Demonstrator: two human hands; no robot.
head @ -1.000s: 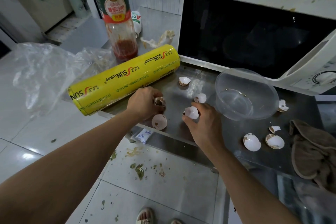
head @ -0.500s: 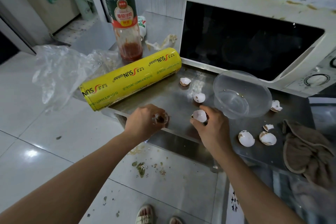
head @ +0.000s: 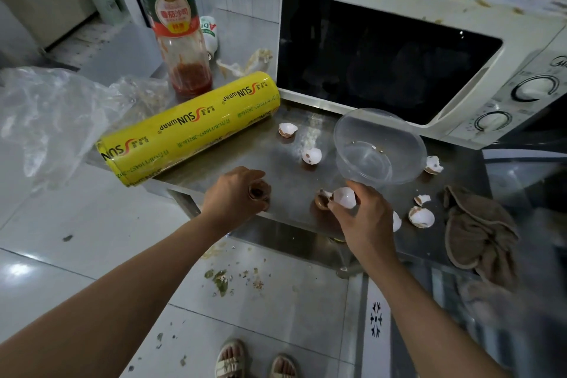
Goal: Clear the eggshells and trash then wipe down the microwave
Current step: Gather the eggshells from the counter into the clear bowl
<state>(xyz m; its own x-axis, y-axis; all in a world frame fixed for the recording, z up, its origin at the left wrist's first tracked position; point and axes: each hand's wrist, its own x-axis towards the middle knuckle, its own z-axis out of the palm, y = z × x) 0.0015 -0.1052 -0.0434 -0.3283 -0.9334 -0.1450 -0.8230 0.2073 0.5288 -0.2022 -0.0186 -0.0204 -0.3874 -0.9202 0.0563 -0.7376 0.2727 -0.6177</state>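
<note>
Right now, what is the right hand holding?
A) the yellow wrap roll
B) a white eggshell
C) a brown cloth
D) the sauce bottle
B: the right hand pinches a white eggshell just above the steel counter.

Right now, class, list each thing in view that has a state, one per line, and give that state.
White microwave: door closed, top stained.
Clear plastic bowl: tilted, nearly empty.
Yellow cling-wrap roll: lying on its side.
Red sauce bottle: upright, nearly empty.
Left hand: gripping eggshell.
Right hand: pinching white eggshell half.
Brown cloth: crumpled.
</note>
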